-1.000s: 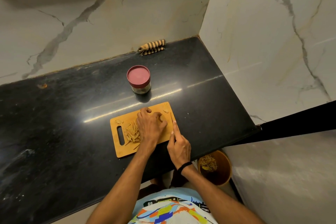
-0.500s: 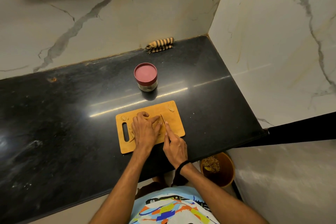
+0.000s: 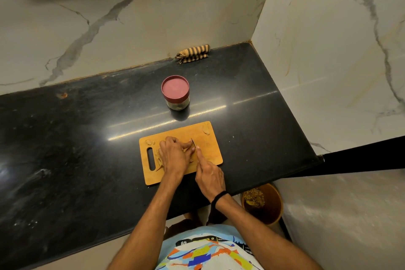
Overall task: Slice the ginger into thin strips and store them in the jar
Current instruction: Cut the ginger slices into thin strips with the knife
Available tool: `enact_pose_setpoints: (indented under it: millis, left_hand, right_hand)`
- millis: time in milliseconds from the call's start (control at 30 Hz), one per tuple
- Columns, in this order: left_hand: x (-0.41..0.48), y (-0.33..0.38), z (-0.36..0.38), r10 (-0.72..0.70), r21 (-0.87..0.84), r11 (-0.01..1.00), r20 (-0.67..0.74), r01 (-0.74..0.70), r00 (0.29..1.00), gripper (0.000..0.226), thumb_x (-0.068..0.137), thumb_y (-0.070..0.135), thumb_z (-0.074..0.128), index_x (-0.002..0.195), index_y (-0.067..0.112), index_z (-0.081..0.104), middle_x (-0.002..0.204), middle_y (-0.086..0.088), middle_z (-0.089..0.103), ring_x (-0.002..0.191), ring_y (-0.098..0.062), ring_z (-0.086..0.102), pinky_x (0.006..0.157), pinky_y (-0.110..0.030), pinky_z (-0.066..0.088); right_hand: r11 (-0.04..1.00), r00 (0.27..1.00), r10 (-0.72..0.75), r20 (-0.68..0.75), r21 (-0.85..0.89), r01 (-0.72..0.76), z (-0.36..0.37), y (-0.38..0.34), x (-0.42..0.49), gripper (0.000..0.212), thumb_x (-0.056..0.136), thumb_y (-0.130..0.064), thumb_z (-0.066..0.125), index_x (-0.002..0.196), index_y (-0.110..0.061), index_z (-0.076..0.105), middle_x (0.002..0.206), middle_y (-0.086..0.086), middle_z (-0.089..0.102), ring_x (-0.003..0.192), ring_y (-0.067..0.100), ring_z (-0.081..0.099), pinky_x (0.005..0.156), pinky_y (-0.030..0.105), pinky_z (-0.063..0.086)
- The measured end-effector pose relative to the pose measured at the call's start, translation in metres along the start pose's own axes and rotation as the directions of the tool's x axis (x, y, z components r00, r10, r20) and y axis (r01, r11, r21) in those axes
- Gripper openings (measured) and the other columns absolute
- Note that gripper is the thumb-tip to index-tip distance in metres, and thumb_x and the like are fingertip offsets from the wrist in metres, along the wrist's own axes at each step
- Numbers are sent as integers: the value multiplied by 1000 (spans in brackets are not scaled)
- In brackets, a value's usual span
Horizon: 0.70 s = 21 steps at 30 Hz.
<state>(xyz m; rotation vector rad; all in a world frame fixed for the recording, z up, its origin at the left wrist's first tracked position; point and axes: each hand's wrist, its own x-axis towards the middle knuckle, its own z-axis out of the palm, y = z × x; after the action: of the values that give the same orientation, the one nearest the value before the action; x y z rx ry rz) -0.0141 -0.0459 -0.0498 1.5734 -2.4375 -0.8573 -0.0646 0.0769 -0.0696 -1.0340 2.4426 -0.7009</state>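
Where the desk (image 3: 87,160) edge meets the person's waist, the right hand (image 3: 209,176) grips a knife (image 3: 193,143), forefinger laid straight along its back, with the blade over the wooden board (image 3: 210,151). Just left of it, the left hand (image 3: 174,155) curls over the ginger (image 3: 186,149), pinning it so only a sliver shows at the fingertips beside the blade. Cut strips (image 3: 158,161) lie by the board's handle slot. Beyond stands the jar (image 3: 175,92), pink lid on.
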Motion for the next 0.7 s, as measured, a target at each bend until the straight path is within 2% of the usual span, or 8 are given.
enact_pose_setpoints:
  millis: [100, 167, 300, 367, 567, 700]
  left_hand:
    - [2, 3, -1, -17, 76, 997, 7, 17, 1000, 35, 90, 49, 66, 117, 29, 73, 101, 1, 46, 94, -16, 33, 78, -29, 27]
    - [4, 5, -2, -34, 120, 992, 2, 33, 999, 35, 91, 50, 65, 117, 29, 73, 98, 1, 47, 93, -17, 35, 77, -31, 30]
    - [6, 7, -3, -66, 116, 991, -2, 66, 998, 33, 88, 48, 70, 113, 27, 75, 96, 1, 50, 92, -18, 38, 77, -33, 34]
    - [9, 6, -3, -75, 121, 990, 14, 73, 997, 34, 87, 49, 70, 113, 29, 75, 97, 1, 54, 92, -17, 37, 76, -33, 32]
    - [19, -1, -2, -80, 95, 993, 60, 74, 995, 37, 79, 49, 77, 113, 32, 74, 99, 1, 65, 92, -17, 39, 72, -33, 29]
    - [21, -2, -1, -91, 80, 993, 55, 87, 994, 40, 76, 49, 79, 111, 32, 75, 100, 2, 66, 93, -17, 40, 73, -33, 31]
  right_hand:
    - [998, 1000, -10, 16, -66, 11, 0, -2, 3, 62, 101, -16, 44, 156, -29, 18, 68, -1, 46, 56, 15, 45, 55, 32, 40]
    - [992, 1000, -20, 2, -121, 20, 3, -1, 1, 70, 96, -9, 50, 156, -28, 19, 67, -1, 43, 53, 14, 42, 51, 30, 39]
    - [961, 996, -83, -33, -266, 71, 4, 7, -17, 84, 74, -3, 73, 149, -23, 41, 60, -1, 43, 43, 8, 27, 39, 24, 32]
    - [943, 993, -102, -63, -324, 77, 2, 10, -22, 86, 67, -1, 77, 145, -23, 48, 60, -1, 44, 42, 7, 22, 38, 22, 26]
    - [969, 994, -32, -102, -246, 6, 2, 4, -5, 82, 78, -3, 72, 149, -26, 41, 67, -4, 35, 45, 6, 29, 41, 21, 30]
    - [990, 999, -11, -45, -139, 4, -1, 9, -13, 77, 88, -5, 64, 153, -27, 30, 66, -5, 41, 46, 6, 33, 44, 20, 31]
